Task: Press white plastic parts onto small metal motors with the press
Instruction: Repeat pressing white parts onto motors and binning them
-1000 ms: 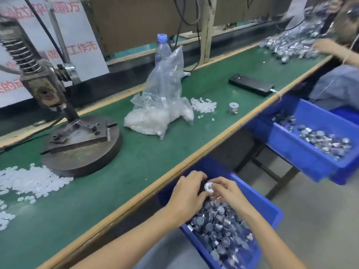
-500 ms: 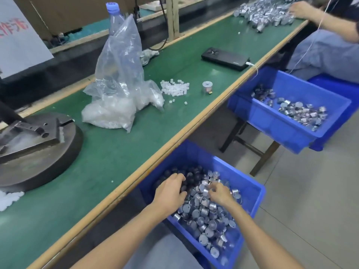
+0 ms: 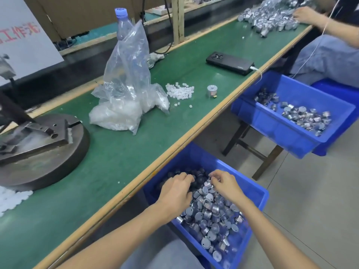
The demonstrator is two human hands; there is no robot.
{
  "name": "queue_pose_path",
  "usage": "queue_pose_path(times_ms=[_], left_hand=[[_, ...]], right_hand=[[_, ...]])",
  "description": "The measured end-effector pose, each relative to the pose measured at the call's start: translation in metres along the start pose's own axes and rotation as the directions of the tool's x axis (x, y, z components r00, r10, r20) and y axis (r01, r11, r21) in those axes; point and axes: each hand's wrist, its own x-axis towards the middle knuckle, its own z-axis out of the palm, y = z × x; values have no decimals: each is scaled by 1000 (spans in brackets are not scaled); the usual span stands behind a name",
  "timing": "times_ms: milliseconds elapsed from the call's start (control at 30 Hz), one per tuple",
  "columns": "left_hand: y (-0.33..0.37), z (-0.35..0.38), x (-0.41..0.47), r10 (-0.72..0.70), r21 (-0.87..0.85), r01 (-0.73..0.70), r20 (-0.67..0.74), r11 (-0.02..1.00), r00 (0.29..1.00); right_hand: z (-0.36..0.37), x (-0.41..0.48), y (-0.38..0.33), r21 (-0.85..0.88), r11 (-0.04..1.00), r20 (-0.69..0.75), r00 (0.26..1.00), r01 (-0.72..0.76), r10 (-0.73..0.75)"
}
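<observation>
Left hand (image 3: 175, 191), right hand (image 3: 226, 186) in blue bin (image 3: 265, 194) of motors (image 3: 209, 216) — fingers (image 3: 185, 177) curled.

White sign (image 3: 29, 47), red characters "工作" (others cut off)

This is looking like a small factory assembly line. A long green-topped bench with a wooden edge (image 3: 120, 158) is carrying a heavy round-based metal press (image 3: 44, 152) and heaps of small white plastic parts (image 3: 179, 91). Blue plastic bins (image 3: 258, 193) of small silver metal motors (image 3: 209, 214) are sitting along its edge (a second person (image 3: 328, 57) is sorting more motors further down).
</observation>
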Motion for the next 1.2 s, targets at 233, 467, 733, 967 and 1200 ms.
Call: queue_pose_path(times_ms=[233,467,733,967,1200], left_hand=[[18,-61,-5,153,-124,-193,-281,973,948],[-17,-127,-30,81,-64,-117,-409,991,909],[-83,-186,-86,-54,32,81,-503,996,862],[-126,-220,-149,-186,48,259,-570,965,800],[-161,-243,-221,-314,20,417,-628,908,712]], right_hand=[[-49,-13,-80,167,955,-132,966,244,-223],[-52,-28,-178,275,823,-103,866,497,-489],[-1,-36,-278,279,692,90,699,666,-709],[48,-54,-353,217,553,201,517,805,-832],[96,-89,-417,228,421,303,347,878,-888]])
